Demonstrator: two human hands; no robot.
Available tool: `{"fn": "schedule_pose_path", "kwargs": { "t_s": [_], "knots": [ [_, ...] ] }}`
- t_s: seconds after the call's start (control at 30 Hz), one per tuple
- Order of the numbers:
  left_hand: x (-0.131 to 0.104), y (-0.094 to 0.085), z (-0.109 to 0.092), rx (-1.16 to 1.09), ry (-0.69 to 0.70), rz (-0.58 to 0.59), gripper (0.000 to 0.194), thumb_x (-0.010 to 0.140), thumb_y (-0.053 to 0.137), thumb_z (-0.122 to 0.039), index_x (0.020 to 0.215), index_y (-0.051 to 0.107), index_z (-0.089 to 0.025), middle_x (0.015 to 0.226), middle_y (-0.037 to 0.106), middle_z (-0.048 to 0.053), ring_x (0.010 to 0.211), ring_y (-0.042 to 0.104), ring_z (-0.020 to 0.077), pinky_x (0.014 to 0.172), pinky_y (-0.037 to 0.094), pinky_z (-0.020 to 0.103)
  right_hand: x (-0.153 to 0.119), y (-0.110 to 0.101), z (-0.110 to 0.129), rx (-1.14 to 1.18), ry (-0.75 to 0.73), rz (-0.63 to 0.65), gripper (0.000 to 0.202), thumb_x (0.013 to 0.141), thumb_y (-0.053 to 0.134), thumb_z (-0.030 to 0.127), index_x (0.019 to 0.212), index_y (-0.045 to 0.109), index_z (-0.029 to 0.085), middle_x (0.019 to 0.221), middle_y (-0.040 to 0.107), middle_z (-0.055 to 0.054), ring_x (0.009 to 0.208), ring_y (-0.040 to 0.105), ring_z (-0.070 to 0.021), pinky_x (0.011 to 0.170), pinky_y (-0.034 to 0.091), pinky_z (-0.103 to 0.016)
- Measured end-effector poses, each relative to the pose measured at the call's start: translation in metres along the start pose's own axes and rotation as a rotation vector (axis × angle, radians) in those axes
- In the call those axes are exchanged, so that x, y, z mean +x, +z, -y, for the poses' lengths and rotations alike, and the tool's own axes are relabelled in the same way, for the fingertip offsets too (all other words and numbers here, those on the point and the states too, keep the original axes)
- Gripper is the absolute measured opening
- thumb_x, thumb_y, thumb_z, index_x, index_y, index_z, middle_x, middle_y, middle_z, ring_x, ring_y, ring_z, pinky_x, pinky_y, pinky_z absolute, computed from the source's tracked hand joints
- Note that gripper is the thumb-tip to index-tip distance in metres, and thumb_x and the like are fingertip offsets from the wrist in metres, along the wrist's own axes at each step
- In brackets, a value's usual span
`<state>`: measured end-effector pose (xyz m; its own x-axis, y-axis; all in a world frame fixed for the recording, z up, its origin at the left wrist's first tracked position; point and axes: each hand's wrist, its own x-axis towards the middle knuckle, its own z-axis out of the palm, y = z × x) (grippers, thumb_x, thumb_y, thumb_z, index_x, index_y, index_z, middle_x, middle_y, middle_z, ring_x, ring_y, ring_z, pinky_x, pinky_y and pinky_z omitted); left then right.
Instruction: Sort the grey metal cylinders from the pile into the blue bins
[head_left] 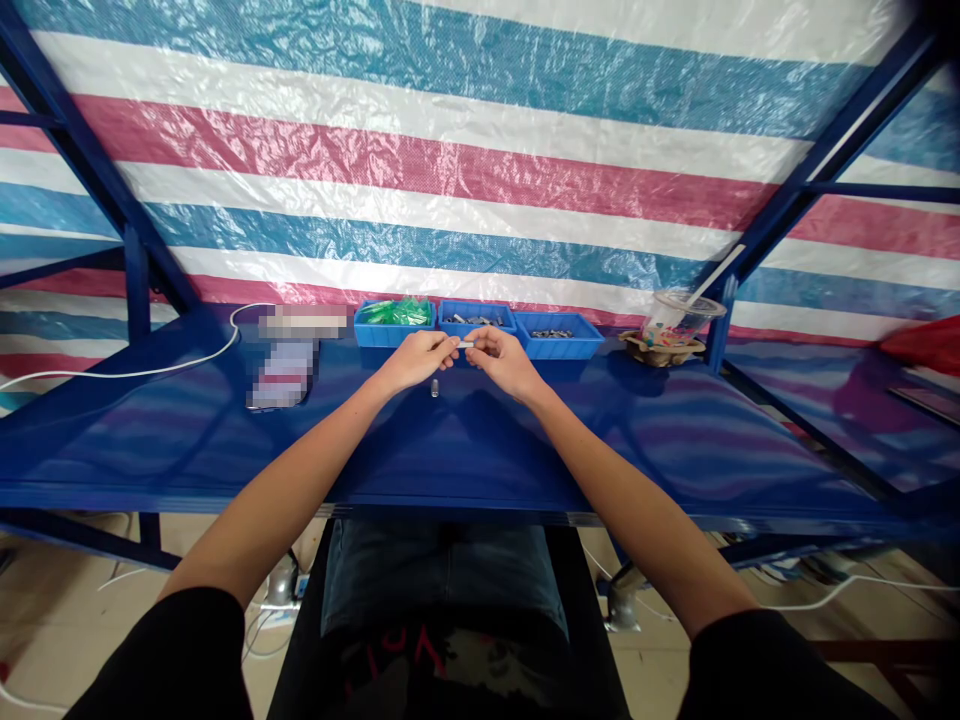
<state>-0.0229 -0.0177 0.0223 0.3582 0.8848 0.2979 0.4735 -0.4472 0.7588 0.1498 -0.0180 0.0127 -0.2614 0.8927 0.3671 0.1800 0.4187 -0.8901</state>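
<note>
Between my two hands, above the blue table, is a small pale, light-coloured stick-like piece (466, 345); its exact kind is too small to make out. The fingers of my left hand (424, 360) pinch its left end. My right hand (501, 358) has its fingertips closed at the other end. A small shiny, silvery cylindrical piece (435, 388) stands on the table just below my left hand. Directly behind the hands are a blue bin of green plastic pieces (397, 312), a middle blue bin (480, 306) with small grey parts, and a right blue bin (564, 348) with small metallic parts.
A phone-like blurred item (283, 375) and a pale blurred box (307, 321) lie to the left, near a white cable (187, 367). At the right, a plastic cup with a straw (679, 318) sits in a cardboard holder (660, 350). Blue frame posts (137, 285) flank the table (465, 470).
</note>
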Motion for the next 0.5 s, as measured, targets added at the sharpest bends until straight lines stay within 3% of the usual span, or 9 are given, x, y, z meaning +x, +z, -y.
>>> {"fn": "schedule_pose_path", "kwargs": {
  "t_s": [0.13,0.3,0.5],
  "knots": [
    [-0.0019,-0.0023,-0.0023,-0.01,0.023,-0.06,0.029,0.085,0.049,-0.04,0.077,0.061,-0.015,0.074,0.066,0.005,0.07,0.062,0.0156,0.066,0.047,0.027,-0.001,-0.0002,0.0004,0.029,0.046,-0.012,0.022,0.076,0.06,0.037,0.087,0.057,0.018,0.065,0.058,0.002,0.062,0.055,-0.0122,0.061,0.044,-0.027],
    [-0.0029,-0.002,-0.0049,-0.018,0.069,-0.119,0.02,0.082,0.054,-0.034,0.083,0.061,-0.015,0.076,0.063,0.003,0.069,0.058,0.0145,0.065,0.045,0.027,-0.0007,-0.0012,-0.0007,0.027,0.078,-0.013,0.035,0.081,0.053,0.049,0.068,0.058,0.017,0.064,0.06,-0.001,0.059,0.054,-0.0109,0.058,0.043,-0.025],
    [-0.0018,0.0,-0.0055,-0.045,0.07,-0.132,0.015,0.078,0.058,-0.023,0.091,0.061,-0.015,0.075,0.061,0.002,0.069,0.057,0.0133,0.067,0.046,0.027,-0.0007,-0.0007,0.0,0.043,0.062,-0.032,0.029,0.074,0.063,0.047,0.075,0.06,0.017,0.064,0.06,0.0,0.061,0.055,-0.0121,0.06,0.045,-0.026]
  ]
}}
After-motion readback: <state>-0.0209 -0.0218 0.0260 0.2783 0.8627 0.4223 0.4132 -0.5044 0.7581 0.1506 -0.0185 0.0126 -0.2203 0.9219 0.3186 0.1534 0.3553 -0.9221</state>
